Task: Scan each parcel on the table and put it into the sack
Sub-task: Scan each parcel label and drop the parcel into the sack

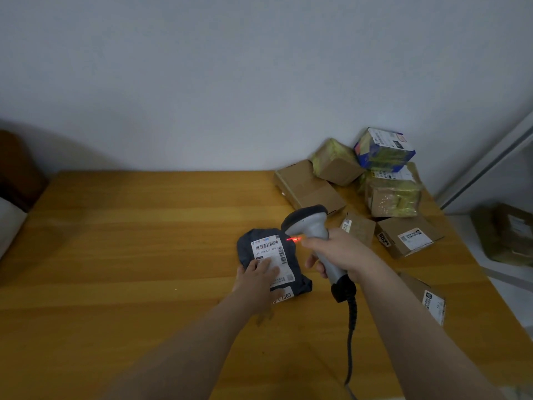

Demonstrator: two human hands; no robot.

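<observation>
Bag [298, 264]: dark grey poly mailer, lying flat on the table [144, 255], roughly 6 o'clock from frame centre. White label [272, 249] faces up, barcode at its 12 o'clock end. Left hand [261, 277] lies on the bag's 7 o'clock part, fingers straight and spread, palm down, pressing on the lower half of the label; it grips nothing. Right hand [343, 255] is at 3 o'clock of the bag, fingers wrapped round the grip of a grey scanner [310, 223]. The scanner head sits at 1 o'clock of the bag, just above it and tilted toward the label. A short red streak [294, 240] shows under the head at the bag's 2 o'clock edge, beside the barcode rather than across it. Black cable [352, 327] runs from the grip toward 6 o'clock. More parcels [392, 194] are piled at 2 o'clock against the wall [230, 82]: brown cartons, some wrapped in yellowish tape, with a blue box [385, 150] on top. One carton [427, 295] stands alone at 4 o'clock by the table edge. An olive lump [507, 235] sits on the floor at 3 o'clock; it is blurred and may be the sack, can't confirm.
</observation>
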